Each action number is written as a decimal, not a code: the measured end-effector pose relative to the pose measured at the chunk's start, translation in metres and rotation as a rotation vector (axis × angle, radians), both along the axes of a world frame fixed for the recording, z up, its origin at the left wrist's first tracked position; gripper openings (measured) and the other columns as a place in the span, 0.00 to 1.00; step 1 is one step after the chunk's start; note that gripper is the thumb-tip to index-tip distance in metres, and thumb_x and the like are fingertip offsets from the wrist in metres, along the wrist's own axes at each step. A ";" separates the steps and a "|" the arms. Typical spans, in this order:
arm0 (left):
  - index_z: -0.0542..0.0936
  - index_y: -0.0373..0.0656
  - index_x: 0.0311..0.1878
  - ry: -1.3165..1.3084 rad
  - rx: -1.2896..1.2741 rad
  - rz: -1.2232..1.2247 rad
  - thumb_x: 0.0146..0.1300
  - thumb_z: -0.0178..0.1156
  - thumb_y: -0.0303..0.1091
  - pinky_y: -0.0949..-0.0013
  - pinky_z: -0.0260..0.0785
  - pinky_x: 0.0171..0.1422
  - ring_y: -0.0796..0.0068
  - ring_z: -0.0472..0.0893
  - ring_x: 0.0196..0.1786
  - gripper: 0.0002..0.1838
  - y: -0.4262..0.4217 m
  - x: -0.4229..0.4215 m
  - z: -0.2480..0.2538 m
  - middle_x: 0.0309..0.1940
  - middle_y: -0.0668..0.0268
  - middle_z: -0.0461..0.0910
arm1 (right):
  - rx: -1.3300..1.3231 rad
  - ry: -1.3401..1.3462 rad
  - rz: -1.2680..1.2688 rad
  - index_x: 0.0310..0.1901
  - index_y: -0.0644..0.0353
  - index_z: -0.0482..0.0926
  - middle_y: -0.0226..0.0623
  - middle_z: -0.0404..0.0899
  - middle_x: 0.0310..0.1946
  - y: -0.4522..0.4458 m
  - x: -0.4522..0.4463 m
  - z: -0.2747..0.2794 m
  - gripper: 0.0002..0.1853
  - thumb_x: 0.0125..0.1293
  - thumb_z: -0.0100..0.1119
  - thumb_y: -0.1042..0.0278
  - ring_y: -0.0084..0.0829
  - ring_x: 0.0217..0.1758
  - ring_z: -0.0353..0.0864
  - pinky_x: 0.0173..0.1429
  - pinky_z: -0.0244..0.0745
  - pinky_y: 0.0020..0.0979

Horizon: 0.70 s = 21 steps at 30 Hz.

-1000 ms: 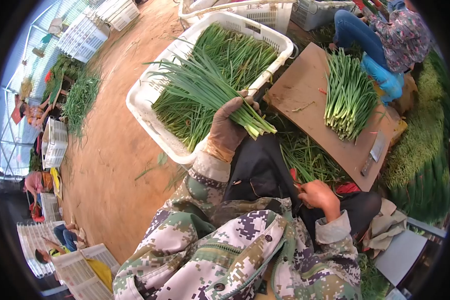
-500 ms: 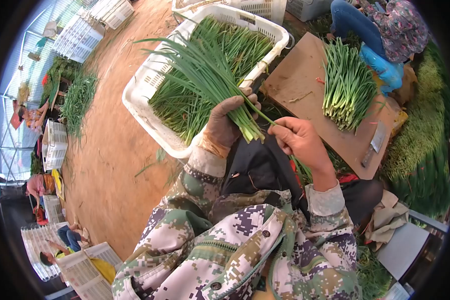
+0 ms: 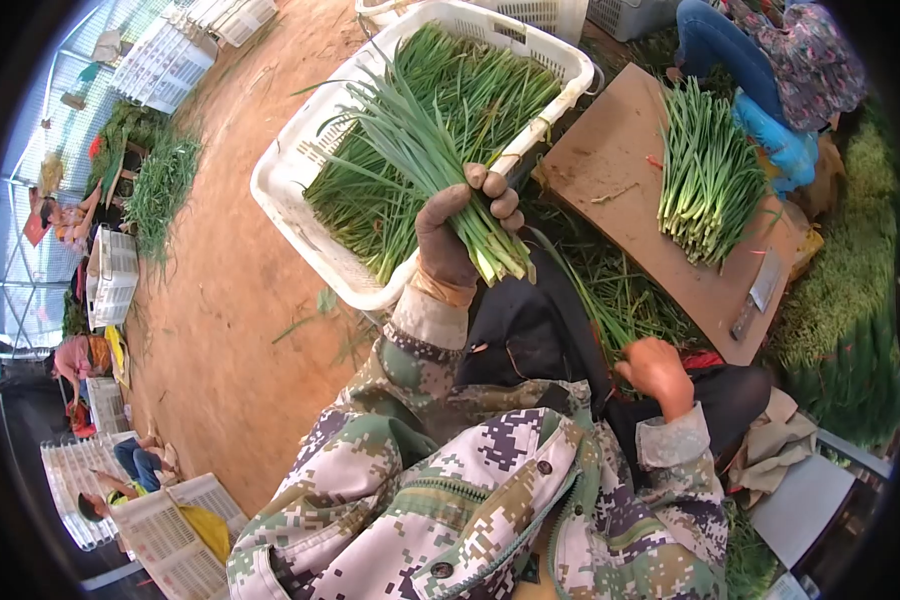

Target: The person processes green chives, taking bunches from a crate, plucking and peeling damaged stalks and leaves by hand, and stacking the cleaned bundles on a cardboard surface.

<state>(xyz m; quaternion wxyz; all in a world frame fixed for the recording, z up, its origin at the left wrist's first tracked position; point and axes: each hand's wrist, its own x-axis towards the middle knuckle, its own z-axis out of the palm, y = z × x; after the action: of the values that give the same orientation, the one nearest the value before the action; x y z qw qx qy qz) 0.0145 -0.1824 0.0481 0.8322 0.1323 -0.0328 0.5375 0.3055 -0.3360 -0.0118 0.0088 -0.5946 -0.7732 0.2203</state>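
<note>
My gloved left hand [image 3: 465, 225] is closed around a bunch of garlic chives [image 3: 420, 150], cut ends toward me and leaves fanned over the crate. My bare right hand [image 3: 658, 375] is down by my right thigh, its fingers curled at the lower end of some long chive stalks [image 3: 595, 300]. The fingertips are partly hidden. A white plastic crate [image 3: 300, 240] full of chives stands ahead, just beyond my left hand. To the right, a neat pile of trimmed chives [image 3: 710, 175] lies on a brown board [image 3: 610, 190].
A knife [image 3: 755, 293] lies on the board's near right corner. Beyond the board sits another person [image 3: 805, 60] beside a blue plastic bag [image 3: 778, 145]. More greens [image 3: 840, 270] cover the ground at right. Crates [image 3: 165, 65] and several people are at far left across the dirt floor [image 3: 220, 330].
My right hand has moved away from the bunch's cut ends, down and right toward my thigh. My left hand keeps its hold on the bunch. The view has shifted slightly.
</note>
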 end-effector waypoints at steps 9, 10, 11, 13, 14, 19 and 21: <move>0.76 0.40 0.48 0.036 0.013 -0.043 0.62 0.61 0.36 0.56 0.73 0.57 0.61 0.77 0.49 0.14 -0.006 0.017 -0.002 0.42 0.61 0.78 | 0.162 0.982 -0.218 0.55 0.64 0.77 0.42 0.83 0.35 0.050 -0.112 0.119 0.16 0.67 0.63 0.71 0.34 0.34 0.84 0.39 0.79 0.33; 0.77 0.40 0.48 0.059 -0.003 -0.053 0.62 0.61 0.36 0.55 0.73 0.59 0.60 0.78 0.50 0.14 -0.007 0.017 -0.002 0.43 0.61 0.78 | 0.113 1.058 -0.289 0.54 0.64 0.77 0.41 0.83 0.34 0.051 -0.118 0.119 0.15 0.68 0.63 0.73 0.30 0.32 0.83 0.37 0.78 0.30; 0.77 0.40 0.48 0.073 -0.014 -0.054 0.62 0.61 0.37 0.53 0.73 0.61 0.58 0.79 0.54 0.14 -0.008 0.015 -0.004 0.42 0.60 0.80 | 0.063 1.131 -0.360 0.54 0.64 0.77 0.39 0.82 0.32 0.052 -0.121 0.117 0.14 0.68 0.62 0.74 0.26 0.30 0.83 0.35 0.77 0.28; 0.78 0.39 0.47 0.111 -0.003 -0.059 0.63 0.60 0.37 0.52 0.73 0.62 0.57 0.79 0.56 0.14 -0.010 0.009 -0.010 0.42 0.60 0.80 | 0.076 1.123 -0.315 0.53 0.65 0.78 0.37 0.82 0.31 0.053 -0.122 0.114 0.12 0.70 0.60 0.75 0.22 0.29 0.81 0.34 0.76 0.26; 0.78 0.38 0.46 0.145 0.014 -0.076 0.63 0.60 0.37 0.52 0.73 0.63 0.56 0.79 0.58 0.14 -0.009 0.007 -0.011 0.41 0.60 0.81 | 0.102 1.112 -0.279 0.53 0.65 0.79 0.34 0.81 0.29 0.054 -0.120 0.112 0.11 0.71 0.59 0.75 0.18 0.28 0.80 0.32 0.76 0.23; 0.83 0.33 0.44 0.228 -0.003 -0.076 0.60 0.58 0.35 0.49 0.67 0.70 0.48 0.79 0.60 0.15 -0.014 0.007 -0.013 0.44 0.53 0.82 | -0.125 1.316 -0.446 0.52 0.67 0.80 0.30 0.82 0.30 0.059 -0.096 0.104 0.11 0.74 0.57 0.69 0.17 0.29 0.79 0.36 0.77 0.21; 0.82 0.35 0.42 0.295 0.013 -0.062 0.60 0.58 0.36 0.48 0.67 0.71 0.49 0.77 0.61 0.14 -0.014 0.012 -0.010 0.44 0.55 0.81 | -0.130 1.284 -0.455 0.51 0.67 0.80 0.31 0.82 0.30 0.058 -0.104 0.104 0.12 0.73 0.59 0.68 0.18 0.30 0.80 0.36 0.77 0.23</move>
<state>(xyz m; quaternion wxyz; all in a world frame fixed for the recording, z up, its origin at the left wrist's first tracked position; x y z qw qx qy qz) 0.0263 -0.1966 0.0380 0.8433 0.2138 0.0823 0.4862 0.2017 -0.2776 0.0918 0.4759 -0.4930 -0.4558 0.5681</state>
